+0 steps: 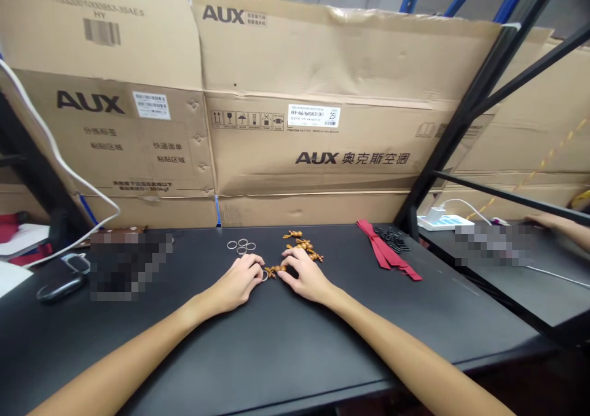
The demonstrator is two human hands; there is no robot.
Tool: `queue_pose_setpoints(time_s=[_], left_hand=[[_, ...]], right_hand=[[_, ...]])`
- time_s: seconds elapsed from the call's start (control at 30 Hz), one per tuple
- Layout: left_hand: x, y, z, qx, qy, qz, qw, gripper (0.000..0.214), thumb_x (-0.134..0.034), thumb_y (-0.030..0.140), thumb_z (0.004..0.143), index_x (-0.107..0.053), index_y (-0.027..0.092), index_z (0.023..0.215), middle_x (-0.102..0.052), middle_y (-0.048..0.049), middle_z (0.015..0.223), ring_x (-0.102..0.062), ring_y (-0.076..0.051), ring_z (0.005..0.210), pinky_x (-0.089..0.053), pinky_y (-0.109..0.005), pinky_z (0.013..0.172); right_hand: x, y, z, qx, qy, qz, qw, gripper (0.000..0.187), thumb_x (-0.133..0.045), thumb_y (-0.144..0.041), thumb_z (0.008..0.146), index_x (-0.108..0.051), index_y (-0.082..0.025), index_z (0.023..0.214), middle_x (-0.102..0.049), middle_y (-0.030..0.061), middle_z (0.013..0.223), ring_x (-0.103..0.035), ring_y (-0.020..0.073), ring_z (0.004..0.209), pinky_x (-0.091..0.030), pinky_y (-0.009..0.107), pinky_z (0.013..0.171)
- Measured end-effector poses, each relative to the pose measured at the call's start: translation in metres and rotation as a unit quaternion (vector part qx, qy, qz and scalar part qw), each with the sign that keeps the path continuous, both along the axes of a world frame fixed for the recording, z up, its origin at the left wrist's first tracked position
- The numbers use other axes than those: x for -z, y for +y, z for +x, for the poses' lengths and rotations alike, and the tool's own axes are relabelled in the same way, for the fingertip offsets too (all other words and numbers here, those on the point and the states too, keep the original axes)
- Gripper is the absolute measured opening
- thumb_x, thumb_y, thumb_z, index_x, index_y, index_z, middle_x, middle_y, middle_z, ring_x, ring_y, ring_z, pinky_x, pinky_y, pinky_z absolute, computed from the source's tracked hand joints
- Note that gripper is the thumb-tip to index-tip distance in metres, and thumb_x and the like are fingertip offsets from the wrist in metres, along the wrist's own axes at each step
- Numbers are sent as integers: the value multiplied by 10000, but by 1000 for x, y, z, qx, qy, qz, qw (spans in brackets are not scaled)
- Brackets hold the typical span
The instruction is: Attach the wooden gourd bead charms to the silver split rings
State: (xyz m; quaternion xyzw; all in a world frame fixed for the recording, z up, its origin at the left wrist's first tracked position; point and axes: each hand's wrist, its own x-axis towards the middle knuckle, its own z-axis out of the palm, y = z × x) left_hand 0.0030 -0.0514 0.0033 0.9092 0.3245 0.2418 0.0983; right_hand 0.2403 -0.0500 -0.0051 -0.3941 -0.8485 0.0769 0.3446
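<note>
My left hand [239,282] is closed, its fingertips pinching a metal split ring [265,275] just above the black table. Right of it, my right hand [305,276] has thumb and fingers closed on a small brown gourd-shaped pendant [275,271] with an orange cord. The ring and the pendant's cord end are very close; whether they touch I cannot tell. Several more gourd pendants [302,244] lie just beyond my right hand. Past my left hand lies a small group of loose metal rings [243,243].
Red ribbon strips [385,250] and a pile of black clasps [391,239] lie at the right. Black-framed glasses [59,287] and a blurred dark item [124,265] are at the left. Cardboard panels [304,176] stand behind the table. Another person's hand [553,222] shows far right.
</note>
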Motion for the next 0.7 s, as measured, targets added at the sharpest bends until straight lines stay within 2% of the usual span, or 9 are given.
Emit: queue_pose_setpoints(time_s=[0.17,0.3,0.4,0.57,0.7], left_hand=[[-3,-4,2,-30,3,18,999,113,-485,261,924,-567,199,878,-548,-82,1132,-508,-241,1058,-414,-403,904],[-3,-4,2,-30,2,26,999,133,-468,237,924,-579,196,861,-561,-84,1126,-514,-241,1056,-415,-406,911],[-2,-3,2,-25,3,22,999,159,-444,214,928,-575,193,842,-562,-87,1135,-514,-235,1054,-413,-405,918],[0,-1,2,-18,4,8,1000,175,-427,203,928,-562,193,818,-557,-89,1141,-514,-231,1044,-419,-395,911],[-2,-3,2,-17,4,13,1000,150,-462,250,927,-556,191,826,-543,-86,1139,-504,-234,1061,-409,-400,932]], right_hand=[[-5,-5,-1,-59,9,-25,998,73,-584,-266,885,-610,-198,885,-559,101,1154,-539,210,1098,-431,397,997],[-8,-8,-2,-91,1,-36,995,75,-574,-264,898,-612,-211,934,-554,90,1182,-529,199,1127,-425,383,1006],[-6,-6,-2,-76,6,-36,996,76,-575,-270,896,-616,-209,914,-567,93,1162,-541,208,1106,-433,393,994],[1,1,-1,-4,22,-25,999,88,-587,-275,885,-622,-194,883,-583,109,1123,-547,229,1079,-443,414,976],[-2,-1,-1,-33,19,-33,999,90,-578,-275,894,-614,-192,886,-582,99,1138,-548,212,1080,-432,400,991]])
